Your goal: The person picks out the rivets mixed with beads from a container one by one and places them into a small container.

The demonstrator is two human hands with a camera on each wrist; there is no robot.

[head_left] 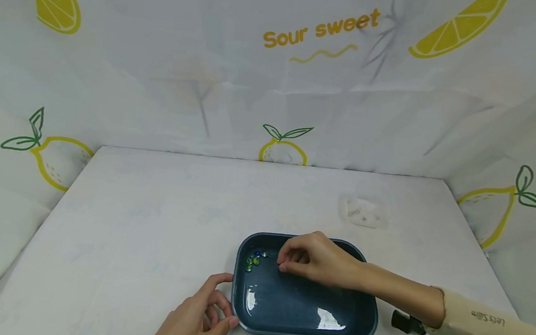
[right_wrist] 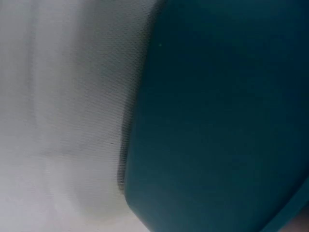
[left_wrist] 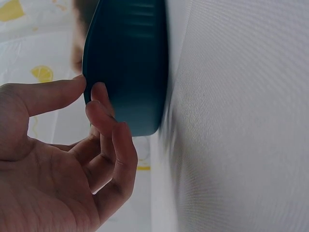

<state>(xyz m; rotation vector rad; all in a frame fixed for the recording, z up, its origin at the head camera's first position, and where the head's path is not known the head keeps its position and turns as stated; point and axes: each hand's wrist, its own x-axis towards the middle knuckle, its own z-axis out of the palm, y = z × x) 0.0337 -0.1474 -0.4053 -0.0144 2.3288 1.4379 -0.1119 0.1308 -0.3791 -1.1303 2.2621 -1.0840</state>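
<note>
A dark blue rectangular tray [head_left: 302, 319] with rounded corners stands on the white table. Inside it, by the far left corner, lie several small shiny gems [head_left: 253, 260], green, blue and pale. My right hand [head_left: 319, 260] reaches in over the far rim side, its fingers curled. Thumb and forefinger tips come together at a tiny dark piece, too small to make out. At the tray's left end is my left hand [head_left: 200, 310], with loosely bent fingers. In the left wrist view its thumb [left_wrist: 58, 94] touches the rim and the fingertips lie beside the outer wall.
A small clear plastic packet [head_left: 363, 213] with tiny pieces lies behind the tray to the right. A black wrist device [head_left: 407, 323] sits under the right forearm. White cloth [head_left: 183, 101] printed with lemons rises behind the table. The right wrist view shows mostly the tray's outer wall [right_wrist: 207, 121].
</note>
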